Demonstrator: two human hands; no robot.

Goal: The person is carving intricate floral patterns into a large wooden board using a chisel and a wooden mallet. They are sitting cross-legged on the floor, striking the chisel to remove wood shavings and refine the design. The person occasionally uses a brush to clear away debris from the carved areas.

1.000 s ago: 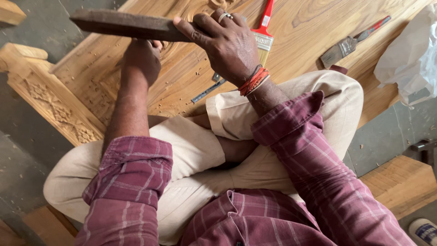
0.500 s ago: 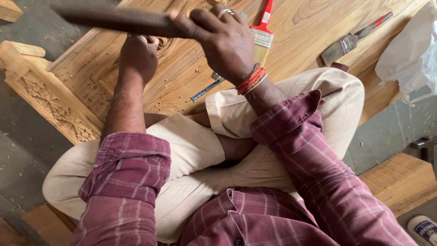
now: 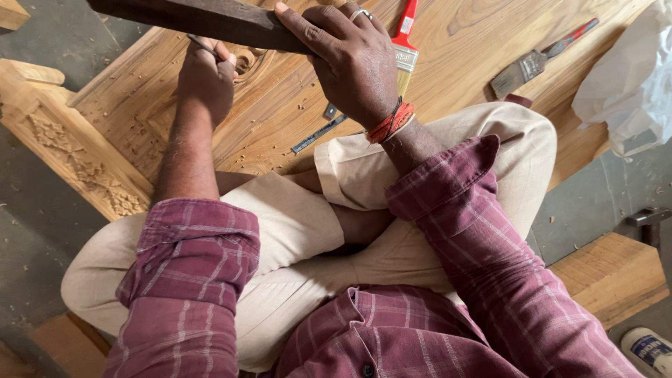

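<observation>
Nearest the camera are the folded legs in cream trousers [image 3: 329, 231] and the two maroon checked sleeves [image 3: 462, 231], the person sitting cross-legged on the work.

Beyond the knees the left hand [image 3: 204, 78] is clenched around a thin metal chisel [image 3: 201, 46]. Only a short length of the tool shows above the fist, and its tip is hidden, so I cannot tell exactly where it meets the wood. The fist sits just beside a carved scroll [image 3: 245, 59] in the wooden panel [image 3: 462, 42].

The right hand [image 3: 350, 59] is at about 3 o'clock from the left one and a little higher. Its grip is closed on the near end of a dark wooden mallet block [image 3: 189, 17]. The block's long axis runs roughly from 3 o'clock to 9 o'clock, and its free end reaches out over the left fist. The struck end of the chisel therefore lies directly under the block, at about 6 o'clock from it. Whether the two touch cannot be told. The right hand is the one carrying the striker, while the left steadies the tool.

Farther off on the panel lie a flat metal blade [image 3: 318, 133], a red-handled brush [image 3: 404, 42] and a second brush [image 3: 532, 61]. At 9 o'clock stands a carved rail [image 3: 77, 161], and at 2 o'clock lies a white plastic bag [image 3: 630, 77].
</observation>
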